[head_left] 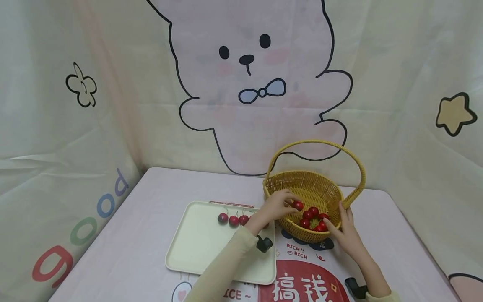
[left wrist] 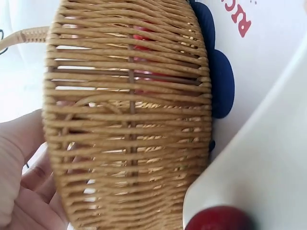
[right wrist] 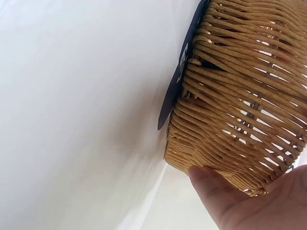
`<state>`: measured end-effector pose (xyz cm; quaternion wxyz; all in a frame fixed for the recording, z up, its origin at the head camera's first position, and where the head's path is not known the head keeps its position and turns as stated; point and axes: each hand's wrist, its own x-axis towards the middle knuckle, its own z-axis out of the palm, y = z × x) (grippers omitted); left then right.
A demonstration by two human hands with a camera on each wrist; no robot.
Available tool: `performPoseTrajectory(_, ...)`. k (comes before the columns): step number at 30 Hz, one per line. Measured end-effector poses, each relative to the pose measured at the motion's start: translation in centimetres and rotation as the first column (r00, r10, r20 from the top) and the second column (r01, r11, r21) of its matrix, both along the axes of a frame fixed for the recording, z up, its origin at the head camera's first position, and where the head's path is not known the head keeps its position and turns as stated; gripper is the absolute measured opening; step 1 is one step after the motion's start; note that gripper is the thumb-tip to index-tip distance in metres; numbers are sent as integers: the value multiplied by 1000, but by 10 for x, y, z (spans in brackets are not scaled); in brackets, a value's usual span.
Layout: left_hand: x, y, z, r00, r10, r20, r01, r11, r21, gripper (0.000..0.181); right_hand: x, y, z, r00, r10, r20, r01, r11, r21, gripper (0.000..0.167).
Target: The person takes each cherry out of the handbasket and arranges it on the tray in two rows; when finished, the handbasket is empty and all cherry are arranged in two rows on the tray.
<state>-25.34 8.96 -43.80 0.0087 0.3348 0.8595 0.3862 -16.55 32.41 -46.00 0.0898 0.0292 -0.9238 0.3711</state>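
Left sleeve (head_left: 228, 266) | basket (head_left: 313, 188): long axis far-left to near-right | handle (head_left: 317, 141) arching up

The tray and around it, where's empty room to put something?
There's room on the tray between its left rim and the left sleeve, below the row of cherries, and on the table left of the tray. Crowded spots: the tray's upper right, and the basket's near half, with more cherries, the left hand and the right hand.
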Motion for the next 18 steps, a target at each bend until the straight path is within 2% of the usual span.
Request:
performPoseTrajectory(5, 2, -12, 1, 1000, -16, -24, 17, 998, 59, 31, -1, 0, -1, 1000, 1, -9, -1, 1000, 7, 86)
performPoseTrajectory(12, 6, -27, 6, 995, -38, -87, 47, 994, 94, 30, -1, 1, -1, 1000, 6, -18, -6, 1000, -1, 87)
performPoseTrajectory(18, 13, -40, 14, 996, -40, -76, 48, 993, 105, 30, -2, 1, -2, 1000, 9, -25, -9, 1000, -8, 87)
